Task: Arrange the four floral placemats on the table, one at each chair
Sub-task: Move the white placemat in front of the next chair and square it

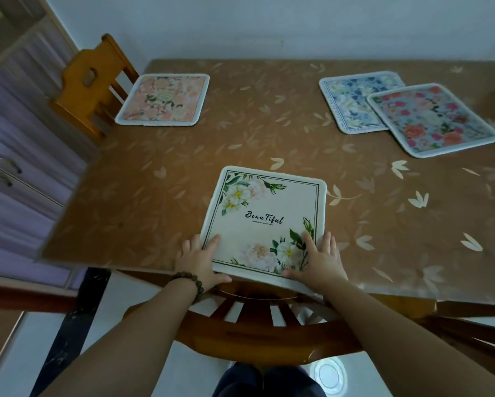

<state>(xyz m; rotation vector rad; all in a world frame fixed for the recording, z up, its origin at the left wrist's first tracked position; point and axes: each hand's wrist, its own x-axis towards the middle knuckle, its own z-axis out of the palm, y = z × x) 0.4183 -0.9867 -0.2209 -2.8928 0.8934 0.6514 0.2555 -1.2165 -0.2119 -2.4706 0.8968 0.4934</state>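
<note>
Four floral placemats on table [183,173]: cream mat [265,222] at near edge, left hand [196,260] and right hand [318,260] flat on near corners, fingers spread; pink mat [163,100] far-left corner by chair [88,81]; red mat [432,120] overlapping blue mat [352,98] far right. Second chair [257,330] below near edge.

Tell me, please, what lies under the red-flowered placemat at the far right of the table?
The red-flowered placemat overlaps a corner of the blue-flowered placemat, and the rest lies on the table. Whatever else it covers is hidden.

- Table [269,144], under a brown leaf-patterned cover.
- Cream placemat [265,213] at the near edge.
- Pink placemat [166,100] far left.
- Blue placemat [352,101] far right, its right side overlapped by the red-flowered placemat [432,120].
</note>
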